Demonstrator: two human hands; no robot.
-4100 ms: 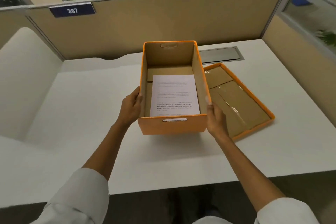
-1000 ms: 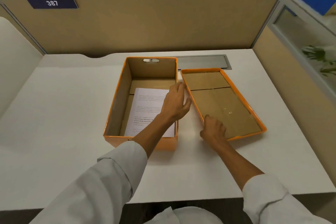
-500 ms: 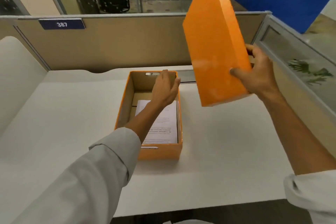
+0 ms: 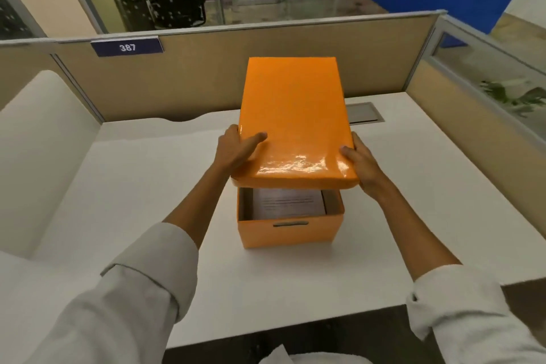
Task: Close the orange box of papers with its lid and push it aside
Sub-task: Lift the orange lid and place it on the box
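Observation:
The orange box stands on the white desk, its near end open with a slot handle in the front wall. White printed papers lie inside it. The glossy orange lid hovers right side up just above the box, hiding most of the opening. My left hand grips the lid's near left edge, thumb on top. My right hand holds the near right corner.
Beige partition walls close the desk at the back and right; a blue plate reads 387. A grey cable hatch sits in the desk behind the box. A raised white surface runs along the left.
The lid was held up on edge in my right hand alone; now it is flat over the box with both hands on it. My left hand left the box's rim.

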